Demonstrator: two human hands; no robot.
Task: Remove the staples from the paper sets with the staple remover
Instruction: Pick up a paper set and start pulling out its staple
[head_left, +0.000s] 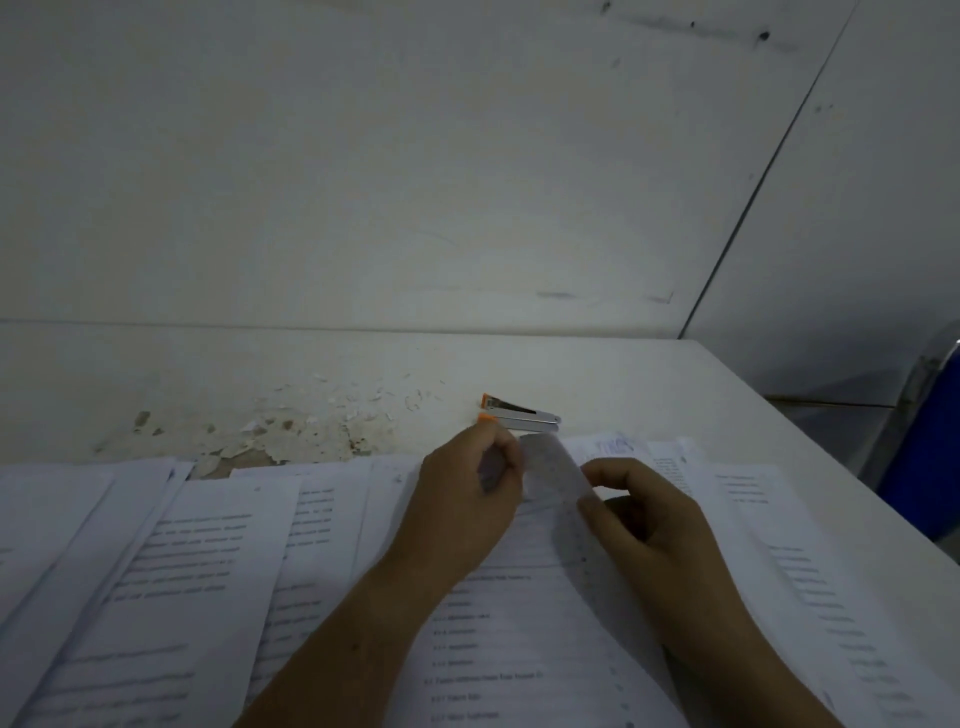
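Note:
A metal staple remover (521, 414) with orange tips lies on the white table (649, 384), just beyond my hands and untouched. In front of me lies a printed paper set (519, 623). Its top sheet's upper part (556, 480) is curled up and back. My left hand (467, 499) pinches the paper's top edge with curled fingers. My right hand (639, 514) grips the curled sheet from the right, thumb on the paper. No staple can be made out in the dim light.
Several printed paper sets (171, 571) lie fanned across the table's near side, and more sheets (789, 571) lie to the right. Flaked paint and paper scraps (311, 431) litter the table by the wall. A blue object (930, 457) stands off the table's right edge.

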